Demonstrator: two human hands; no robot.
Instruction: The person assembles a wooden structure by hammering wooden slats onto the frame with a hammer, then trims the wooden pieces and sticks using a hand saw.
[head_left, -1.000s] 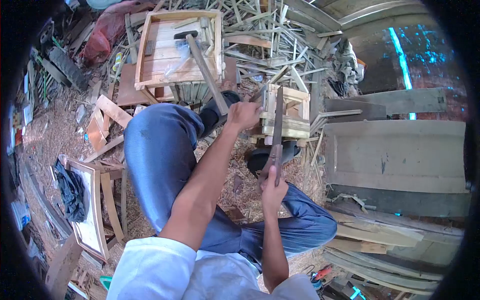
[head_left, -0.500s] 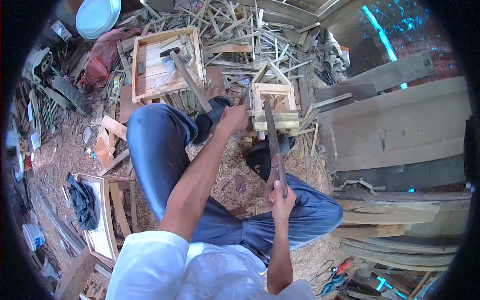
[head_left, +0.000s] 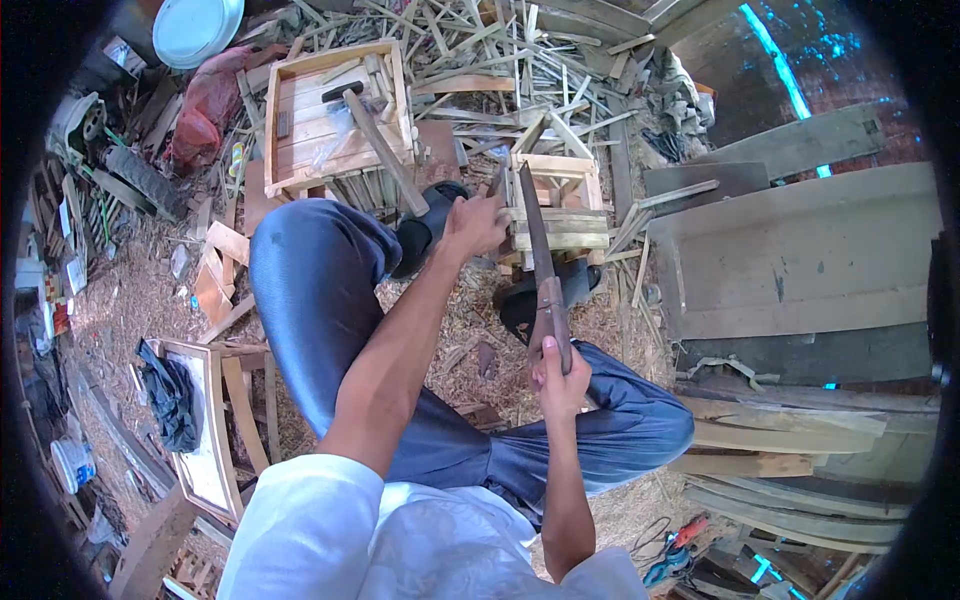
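My right hand (head_left: 562,378) is wrapped round the wooden handle of a handsaw (head_left: 541,235), whose long, narrow blade points away from me. The blade lies across a small wooden frame (head_left: 555,163) and the light wooden strips (head_left: 562,241) at its near side. At the left ends of these strips is my left hand (head_left: 478,224), its fingers curled; their exact grip is partly hidden. A foot in a dark sandal (head_left: 520,312) is under the near side of the frame.
A shallow wooden box (head_left: 290,125) stands at the far left with a hammer (head_left: 375,140) resting over its edge. Scrap sticks (head_left: 470,50) are heaped behind. Long boards (head_left: 790,260) lean on the right, and a white-topped wooden frame (head_left: 205,430) stands at the left.
The saw blade has shifted slightly away from me and left across the frame, with my right hand moving along. My left hand stays beside the strips. The whole view has shifted a little.
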